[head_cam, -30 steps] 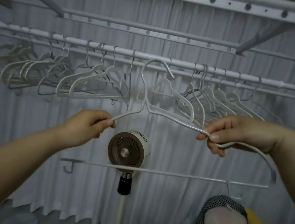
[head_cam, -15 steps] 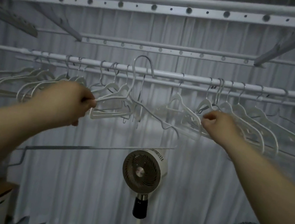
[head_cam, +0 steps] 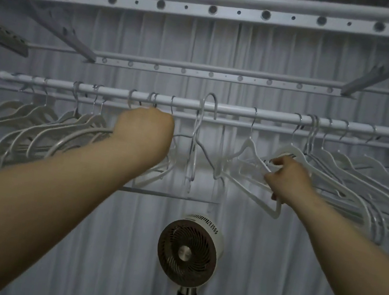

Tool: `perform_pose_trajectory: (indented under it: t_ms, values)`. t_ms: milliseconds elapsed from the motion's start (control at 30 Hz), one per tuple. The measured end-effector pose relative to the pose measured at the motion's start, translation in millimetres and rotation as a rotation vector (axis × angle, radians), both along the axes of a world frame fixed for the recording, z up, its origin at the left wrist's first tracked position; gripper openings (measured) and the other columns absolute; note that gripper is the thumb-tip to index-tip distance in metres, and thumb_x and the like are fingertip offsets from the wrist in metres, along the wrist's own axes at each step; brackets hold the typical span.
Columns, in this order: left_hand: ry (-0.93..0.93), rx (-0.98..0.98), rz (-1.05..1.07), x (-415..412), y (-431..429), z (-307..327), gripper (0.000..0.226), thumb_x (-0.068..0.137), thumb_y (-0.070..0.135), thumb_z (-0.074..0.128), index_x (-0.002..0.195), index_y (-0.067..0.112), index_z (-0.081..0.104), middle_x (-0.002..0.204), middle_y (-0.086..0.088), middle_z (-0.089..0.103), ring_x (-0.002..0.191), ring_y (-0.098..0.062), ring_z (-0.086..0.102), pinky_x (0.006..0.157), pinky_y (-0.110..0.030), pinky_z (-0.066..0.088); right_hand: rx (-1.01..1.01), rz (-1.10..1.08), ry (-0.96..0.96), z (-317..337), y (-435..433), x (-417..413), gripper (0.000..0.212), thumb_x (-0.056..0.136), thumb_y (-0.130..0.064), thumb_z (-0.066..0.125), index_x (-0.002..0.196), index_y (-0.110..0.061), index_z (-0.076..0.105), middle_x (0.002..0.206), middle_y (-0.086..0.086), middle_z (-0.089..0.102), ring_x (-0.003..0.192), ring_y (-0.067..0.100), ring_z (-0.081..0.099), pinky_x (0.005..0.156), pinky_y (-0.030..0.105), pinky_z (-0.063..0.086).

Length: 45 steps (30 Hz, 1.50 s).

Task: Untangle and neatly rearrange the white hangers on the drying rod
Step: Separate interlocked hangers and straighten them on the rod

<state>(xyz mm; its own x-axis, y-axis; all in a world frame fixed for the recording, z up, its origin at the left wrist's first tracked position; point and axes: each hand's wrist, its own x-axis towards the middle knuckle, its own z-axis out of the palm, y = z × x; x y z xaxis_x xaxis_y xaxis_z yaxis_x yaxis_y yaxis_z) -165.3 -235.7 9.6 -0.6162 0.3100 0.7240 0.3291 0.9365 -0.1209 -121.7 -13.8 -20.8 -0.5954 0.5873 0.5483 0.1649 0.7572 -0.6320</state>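
Head view: the person is reaching up with both arms to the drying rod, which is running across the frame from the left edge to the right edge. A thin wire hanger is sitting at the middle of the rod, its hook looping over the rod and its shoulders spreading down to either side. The left hand is closing into a fist just under the rod, left of the hook, with its back to the camera. The hanger's left shoulder is running out of that fist, so the hand is gripping it, though the fingers themselves are hidden. The right hand is lower and to the right, its fingers curling round the hanger's right shoulder and pinching the wire. The hanger's bottom bar is lying level below and between the two forearms.

A crowded bunch of white hangers is hanging along the rod's left half, up to the left wrist. Another bunch is filling the right half, behind the right hand. One single plastic hanger is hanging between the hook and the right hand.

Two perforated rails are crossing overhead. A round fan is standing below the rod's middle, before a pleated curtain.
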Motion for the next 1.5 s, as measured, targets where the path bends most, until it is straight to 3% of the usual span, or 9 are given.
perform_pose_trajectory:
  t_ms: [100,200,367,567,867,1033,1233,1367,1500]
  values:
    - [0.000,-0.048,0.001,-11,12,0,0.026,0.091,-0.001,0.041,0.110,0.001,0.058,0.117,-0.016,0.060,0.109,-0.033,0.058,0.083,-0.035,0.046,-0.007,0.005,0.024,-4,5,-3,0.043,0.090,-0.012,0.049,0.133,-0.008,0.044,0.112,0.020,0.064,0.048,0.016,0.052,0.024,0.012,0.036]
    - [-0.004,-0.054,-0.010,-16,20,2,0.027,0.091,0.000,0.042,0.113,0.002,0.057,0.121,-0.016,0.059,0.113,-0.033,0.056,0.089,-0.037,0.046,0.025,0.011,0.031,-5,6,-1,0.037,0.090,-0.013,0.049,0.127,-0.007,0.048,0.113,0.017,0.064,0.050,0.016,0.052,0.022,0.010,0.033]
    - [0.011,-0.037,-0.005,-16,41,16,0.027,0.090,0.002,0.048,0.116,0.000,0.056,0.123,-0.016,0.058,0.115,-0.032,0.056,0.090,-0.037,0.046,0.145,0.007,-0.020,-3,6,5,0.033,0.091,-0.016,0.046,0.123,-0.006,0.052,0.116,0.019,0.063,0.077,0.024,0.050,0.051,0.026,0.038]
    - [0.051,-0.024,0.033,-21,75,34,0.027,0.092,0.003,0.049,0.117,0.000,0.055,0.119,-0.015,0.059,0.112,-0.032,0.056,0.090,-0.036,0.045,0.227,0.032,-0.046,-2,13,5,0.037,0.092,-0.013,0.043,0.129,-0.010,0.048,0.121,0.014,0.062,0.109,0.031,0.058,0.073,0.023,0.035]
    - [0.076,-0.062,0.158,-20,75,22,0.027,0.091,0.000,0.045,0.114,0.000,0.058,0.116,-0.016,0.061,0.109,-0.032,0.058,0.088,-0.036,0.046,0.354,0.080,-0.017,-10,32,5,0.037,0.093,-0.012,0.041,0.129,-0.010,0.047,0.112,0.016,0.065,0.101,0.030,0.059,0.047,0.022,0.027]
    - [0.083,-0.051,0.220,-17,69,22,0.025,0.092,0.004,0.046,0.114,0.001,0.058,0.115,-0.015,0.061,0.107,-0.033,0.058,0.084,-0.037,0.046,0.381,0.107,-0.016,-9,36,5,0.038,0.092,-0.010,0.042,0.130,-0.010,0.047,0.109,0.017,0.066,0.079,0.023,0.049,0.045,0.014,0.022]
    - [0.096,-0.014,0.265,-8,55,19,0.024,0.093,0.006,0.044,0.113,0.000,0.057,0.108,-0.017,0.062,0.099,-0.034,0.060,0.070,-0.032,0.034,0.396,0.131,-0.025,-8,38,6,0.038,0.092,-0.011,0.043,0.130,-0.010,0.046,0.111,0.015,0.065,0.086,0.025,0.054,0.049,0.024,0.029]
    - [0.116,0.058,0.300,-2,47,18,0.022,0.093,0.010,0.048,0.110,0.001,0.059,0.085,-0.015,0.053,0.079,-0.031,0.051,0.067,-0.033,0.035,0.406,0.133,-0.031,-7,38,7,0.038,0.091,-0.010,0.043,0.129,-0.010,0.047,0.118,0.016,0.063,0.104,0.031,0.058,0.068,0.024,0.035]
    - [0.154,0.068,0.268,5,51,22,0.023,0.092,0.004,0.047,0.110,-0.001,0.060,0.107,-0.021,0.062,0.100,-0.038,0.059,0.074,-0.036,0.041,0.411,0.142,-0.032,-5,35,10,0.038,0.092,-0.011,0.043,0.129,-0.009,0.047,0.119,0.016,0.062,0.109,0.031,0.057,0.070,0.024,0.033]
